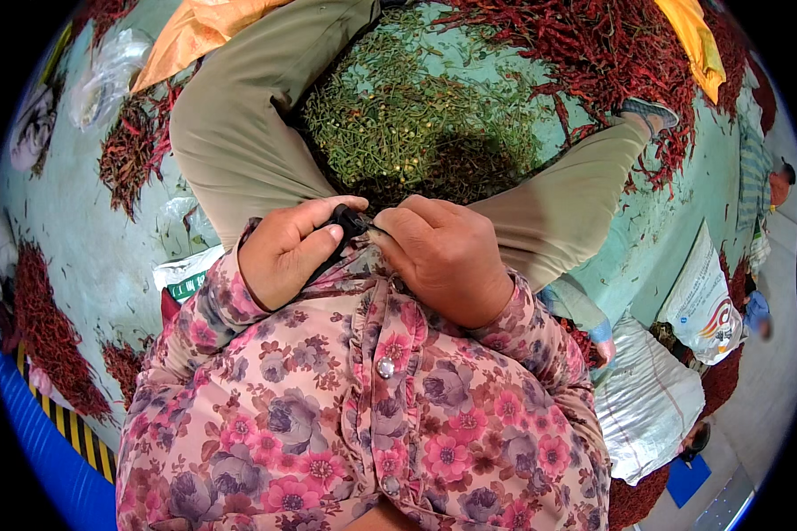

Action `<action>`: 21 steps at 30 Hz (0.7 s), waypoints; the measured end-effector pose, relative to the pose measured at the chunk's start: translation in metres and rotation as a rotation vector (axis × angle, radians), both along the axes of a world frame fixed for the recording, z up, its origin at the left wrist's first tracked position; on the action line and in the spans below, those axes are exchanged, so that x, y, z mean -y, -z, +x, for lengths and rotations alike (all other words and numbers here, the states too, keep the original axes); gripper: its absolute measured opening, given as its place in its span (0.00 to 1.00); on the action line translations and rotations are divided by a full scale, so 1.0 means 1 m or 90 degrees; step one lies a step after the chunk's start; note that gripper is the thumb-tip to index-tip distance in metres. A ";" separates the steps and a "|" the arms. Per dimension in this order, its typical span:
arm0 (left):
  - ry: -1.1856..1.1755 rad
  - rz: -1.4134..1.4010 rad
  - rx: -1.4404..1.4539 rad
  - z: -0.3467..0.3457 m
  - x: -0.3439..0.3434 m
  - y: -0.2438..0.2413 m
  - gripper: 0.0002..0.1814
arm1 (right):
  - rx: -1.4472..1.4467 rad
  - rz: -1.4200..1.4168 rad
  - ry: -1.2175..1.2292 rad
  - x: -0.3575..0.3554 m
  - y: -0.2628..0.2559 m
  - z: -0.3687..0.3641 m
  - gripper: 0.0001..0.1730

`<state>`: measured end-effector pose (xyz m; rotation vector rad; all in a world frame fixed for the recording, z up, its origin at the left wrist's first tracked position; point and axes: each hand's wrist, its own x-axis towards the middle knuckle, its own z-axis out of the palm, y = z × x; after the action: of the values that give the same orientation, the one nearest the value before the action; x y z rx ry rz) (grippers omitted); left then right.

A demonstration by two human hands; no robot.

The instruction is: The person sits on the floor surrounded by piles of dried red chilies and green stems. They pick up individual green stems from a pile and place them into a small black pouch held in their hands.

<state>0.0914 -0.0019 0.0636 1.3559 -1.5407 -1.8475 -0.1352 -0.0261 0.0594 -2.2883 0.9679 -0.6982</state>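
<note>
My left hand (297,249) holds a black strap or pouch (347,222) at my waist, its thumb laid along the black material. Close beside it, my right hand (443,255) pinches the black piece's other end between thumb and curled fingers. What exactly the fingertips grip is partly hidden. Both hands rest over the lower hem of the floral shirt (388,332). Beyond them, between my spread legs in khaki trousers (239,139), lies a heap of green stems and scraps (405,126).
Dried red chillies (611,53) cover the floor at the far right, with smaller piles (53,332) on the left. An orange sack (206,33), a yellow sack (694,43) and white woven sacks (647,398) stand around. A person's sleeved arm (581,308) shows at right.
</note>
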 end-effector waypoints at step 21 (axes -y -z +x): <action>0.045 -0.160 0.088 -0.001 -0.002 0.001 0.23 | -0.069 0.045 -0.039 0.000 0.001 0.004 0.07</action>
<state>0.0902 0.0001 0.0622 1.3499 -1.8427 -1.5626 -0.1310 -0.0262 0.0589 -2.3031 0.9527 -0.5108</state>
